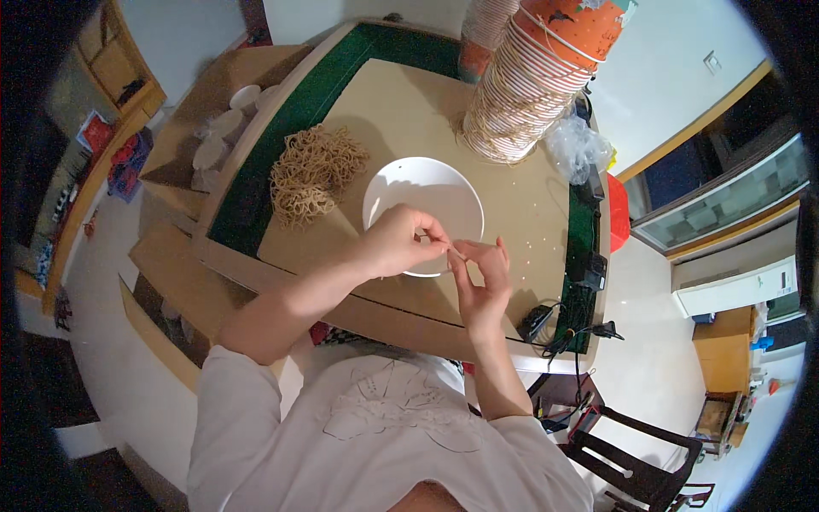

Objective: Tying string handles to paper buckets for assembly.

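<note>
Over the near rim of a white round tub (422, 186) my two hands meet, thumbs and fingertips pinched close together. My left hand (399, 242) reaches in from the left, its fingers closed at the tips. From below comes my right hand (484, 280), with its thumb and forefinger pinched against the left fingertips. What they hold between them is too small to make out. The tub shows its pale inside. To its left lies a tangled heap of tan cords (317, 175). Behind it leans a tall stack of nested paper tubs (533, 90), wrapped with similar cords.
Beneath everything is a cardboard sheet (397, 107) on a green-topped table (243, 200). A clear plastic bag (578, 147), black adapters (587, 271) and cables line the right edge. Left stands an open carton (175, 162) with white tubs; a dark chair (636, 461) is at lower right.
</note>
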{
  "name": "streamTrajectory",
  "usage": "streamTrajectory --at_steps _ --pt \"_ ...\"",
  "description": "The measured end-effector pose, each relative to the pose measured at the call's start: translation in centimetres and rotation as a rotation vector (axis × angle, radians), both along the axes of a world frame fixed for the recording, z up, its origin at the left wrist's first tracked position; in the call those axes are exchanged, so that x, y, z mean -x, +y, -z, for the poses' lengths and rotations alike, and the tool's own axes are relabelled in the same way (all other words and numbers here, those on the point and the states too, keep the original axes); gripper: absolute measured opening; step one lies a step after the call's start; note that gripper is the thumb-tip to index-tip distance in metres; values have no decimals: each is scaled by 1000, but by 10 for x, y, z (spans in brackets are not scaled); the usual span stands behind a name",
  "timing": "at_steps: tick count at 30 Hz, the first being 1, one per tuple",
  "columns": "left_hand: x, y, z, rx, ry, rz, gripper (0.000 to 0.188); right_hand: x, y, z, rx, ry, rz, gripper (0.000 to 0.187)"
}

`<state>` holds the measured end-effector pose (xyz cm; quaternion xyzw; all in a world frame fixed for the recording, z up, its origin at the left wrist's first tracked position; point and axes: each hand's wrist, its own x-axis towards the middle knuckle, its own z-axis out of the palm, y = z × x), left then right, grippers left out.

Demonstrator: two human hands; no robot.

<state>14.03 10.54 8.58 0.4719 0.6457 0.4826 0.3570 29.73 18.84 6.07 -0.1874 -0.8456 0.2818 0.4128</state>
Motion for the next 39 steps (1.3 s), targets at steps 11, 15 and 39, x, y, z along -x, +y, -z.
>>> streamTrajectory --at_steps 11,15,39 --pt "-10 -5 0 -123 28 -66 13 2 6 -1 62 34 -14 15" --pt "-14 -9 -5 -121 147 -78 14 3 5 -1 56 35 -11 15" --pt "-11 -1 3 -208 81 -153 7 9 2 5 72 -24 13 14"
